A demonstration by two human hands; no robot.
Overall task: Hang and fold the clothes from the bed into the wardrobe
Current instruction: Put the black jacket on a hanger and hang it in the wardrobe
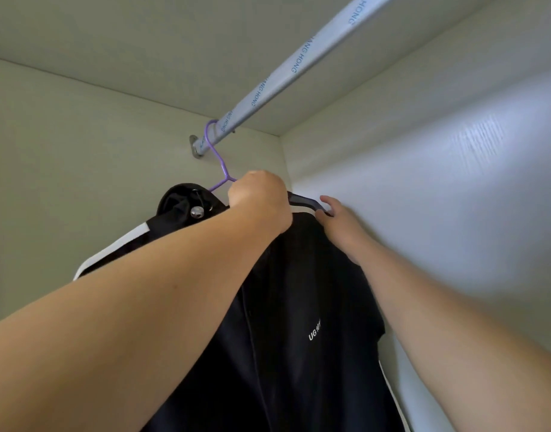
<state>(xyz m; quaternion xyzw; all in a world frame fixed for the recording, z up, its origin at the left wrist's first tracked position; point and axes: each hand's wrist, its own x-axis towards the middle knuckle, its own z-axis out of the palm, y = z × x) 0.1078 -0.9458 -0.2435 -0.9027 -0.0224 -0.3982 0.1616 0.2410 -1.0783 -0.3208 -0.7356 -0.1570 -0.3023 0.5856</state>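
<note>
Wardrobe (424, 182) interior: black white-striped jacket (299, 291) hangs at far end of rail (299, 60). Left hand (258, 198) fisted round purple hanger (219, 163) at collar; right hand (336, 213) pinches its arm tip.

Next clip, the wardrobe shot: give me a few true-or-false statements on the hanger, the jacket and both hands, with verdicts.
1. The purple hanger is hooked over the rail. True.
2. The jacket is white with black stripes. False: it is black with white stripes.
3. The left hand grips the hanger just below its hook. True.
4. The right hand hangs clear of the hanger. False: it holds the hanger's bare end.
5. Several hangers crowd the rail. False: only one shows.
</note>
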